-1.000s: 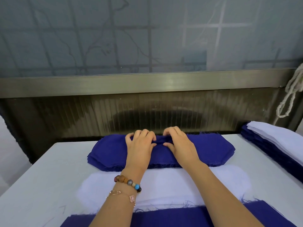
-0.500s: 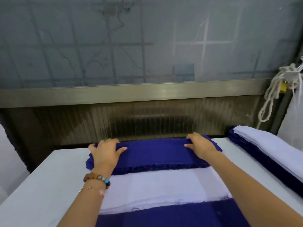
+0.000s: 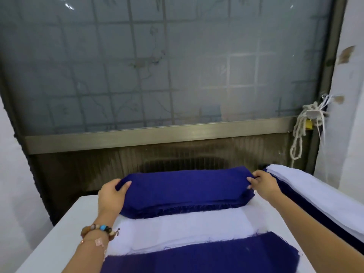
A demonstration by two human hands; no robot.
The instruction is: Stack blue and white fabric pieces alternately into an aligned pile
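A thick stack of blue fabric pieces [image 3: 187,191] lies across the far part of the white table [image 3: 55,235]. My left hand [image 3: 112,195] grips its left end, fingers curled under and thumb on top. My right hand [image 3: 263,184] grips its right end the same way. The ends look lifted a little off the table. Nearer to me lies a white fabric pile [image 3: 177,231], and in front of that another blue fabric piece [image 3: 197,257].
At the right table edge sits an alternating blue and white pile [image 3: 307,196] with white on top. A frosted window with a metal frame [image 3: 157,133] stands behind the table. A white rope [image 3: 299,134] hangs at the right.
My hands moved apart from the middle of the blue stack to its two ends and took hold there. The view has tilted upward.
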